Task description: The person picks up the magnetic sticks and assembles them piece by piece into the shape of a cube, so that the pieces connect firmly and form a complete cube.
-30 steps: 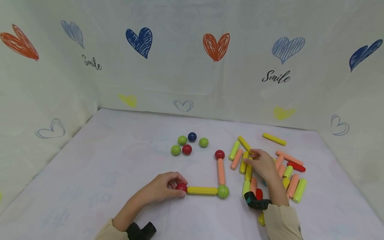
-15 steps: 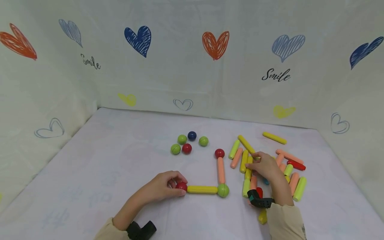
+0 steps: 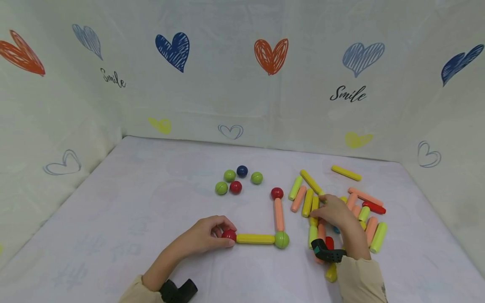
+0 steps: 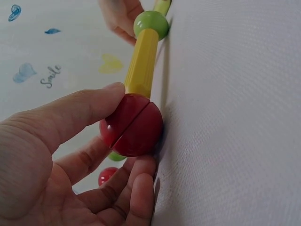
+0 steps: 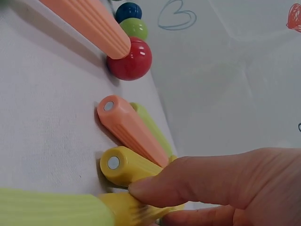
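Observation:
My left hand [image 3: 210, 233] pinches a red ball [image 4: 136, 127] between thumb and fingers. A yellow rod [image 3: 255, 239] joins that ball to a green ball [image 3: 281, 240]. From the green ball an orange rod [image 3: 278, 214] runs away from me to another red ball [image 3: 277, 193], making an L shape on the table. At the rod pile, my right hand [image 3: 335, 210] grips another yellow rod [image 5: 120, 207], thumb on top; its far part is hidden by the hand. A lime rod [image 5: 51, 207] touches its near end. Beside it lie a second yellow rod [image 5: 124, 165] and an orange rod [image 5: 129, 129].
Behind the L shape sit loose balls, among them a blue ball [image 3: 242, 171] and a red ball [image 3: 235, 187]. Several rods, including a red rod [image 3: 374, 208], surround my right forearm. A lone yellow rod [image 3: 346, 173] lies farther back. A printed cloth backdrop [image 3: 227, 92] rises behind the table.
My right hand has moved slightly down and right among the rods, its fingers closing on a yellow rod. The lime rod beside it has shifted a little. My left hand stays on the red ball.

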The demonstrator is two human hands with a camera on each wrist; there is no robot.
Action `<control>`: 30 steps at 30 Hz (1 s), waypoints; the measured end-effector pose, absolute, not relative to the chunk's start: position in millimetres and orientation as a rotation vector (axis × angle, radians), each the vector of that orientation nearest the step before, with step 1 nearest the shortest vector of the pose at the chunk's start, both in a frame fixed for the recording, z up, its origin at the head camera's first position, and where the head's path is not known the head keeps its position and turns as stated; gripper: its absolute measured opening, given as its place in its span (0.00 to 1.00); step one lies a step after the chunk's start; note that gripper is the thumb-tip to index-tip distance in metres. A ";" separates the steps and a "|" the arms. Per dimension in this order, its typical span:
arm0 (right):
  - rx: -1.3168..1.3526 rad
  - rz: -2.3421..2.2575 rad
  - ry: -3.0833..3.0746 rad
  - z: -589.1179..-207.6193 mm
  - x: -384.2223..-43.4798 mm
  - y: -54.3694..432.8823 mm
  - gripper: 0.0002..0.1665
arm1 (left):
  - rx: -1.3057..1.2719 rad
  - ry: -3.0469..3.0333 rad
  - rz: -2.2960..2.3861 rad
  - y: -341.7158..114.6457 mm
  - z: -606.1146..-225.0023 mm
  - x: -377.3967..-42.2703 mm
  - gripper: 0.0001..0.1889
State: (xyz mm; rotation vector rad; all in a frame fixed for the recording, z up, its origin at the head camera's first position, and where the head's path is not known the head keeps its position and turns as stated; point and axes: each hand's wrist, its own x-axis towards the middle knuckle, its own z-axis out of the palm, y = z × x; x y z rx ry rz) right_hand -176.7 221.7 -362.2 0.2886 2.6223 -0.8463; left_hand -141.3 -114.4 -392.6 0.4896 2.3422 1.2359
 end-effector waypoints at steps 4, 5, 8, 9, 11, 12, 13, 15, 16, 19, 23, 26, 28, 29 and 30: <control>0.297 -0.839 2.620 -361.7 -176.7 219.5 0.40 | 0.495 2.340 1.243 -115.0 -393.0 -141.3 0.14; 0.298 -0.838 2.620 -361.6 -176.6 219.2 0.39 | 0.496 2.340 1.242 -115.2 -392.9 -141.3 0.14; 0.314 -0.836 2.617 -360.7 -176.5 219.5 0.37 | 0.501 2.340 1.246 -115.4 -392.5 -141.1 0.14; 0.319 -0.837 2.616 -360.3 -176.4 219.9 0.36 | 0.502 2.340 1.246 -115.5 -392.4 -140.9 0.14; 0.322 -0.849 2.622 -360.1 -176.6 221.3 0.35 | 0.507 2.339 1.249 -115.7 -391.7 -140.4 0.14; 0.326 -0.862 2.624 -360.0 -176.7 222.0 0.35 | 0.505 2.338 1.249 -115.6 -391.4 -140.2 0.14; 0.329 -0.873 2.628 -359.8 -176.9 222.6 0.35 | 0.501 2.338 1.248 -115.6 -391.1 -140.0 0.14; 0.327 -0.897 2.641 -359.6 -177.3 223.8 0.35 | 0.500 2.339 1.246 -115.4 -391.1 -139.9 0.14; 0.330 -0.916 2.644 -359.5 -177.5 224.2 0.35 | 0.500 2.339 1.245 -115.3 -391.0 -139.9 0.14; 0.342 -0.942 2.657 -358.4 -177.6 224.5 0.35 | 0.494 2.340 1.246 -115.0 -391.4 -139.9 0.14; 0.340 -0.966 2.692 -356.7 -178.0 225.1 0.36 | 0.495 2.340 1.246 -115.1 -391.7 -140.1 0.14; 0.334 -0.991 2.728 -355.1 -178.1 226.0 0.37 | 0.491 2.343 1.241 -114.8 -392.3 -140.5 0.14; 0.330 -1.010 2.752 -354.2 -177.9 226.4 0.37 | 0.488 2.344 1.240 -114.3 -392.5 -140.8 0.14; 0.321 -1.018 2.767 -353.9 -177.7 226.7 0.37 | 0.485 2.344 1.241 -114.1 -392.5 -140.9 0.14; 0.318 -1.029 2.776 -353.6 -177.3 226.7 0.37 | 0.483 2.344 1.241 -113.9 -392.5 -141.0 0.14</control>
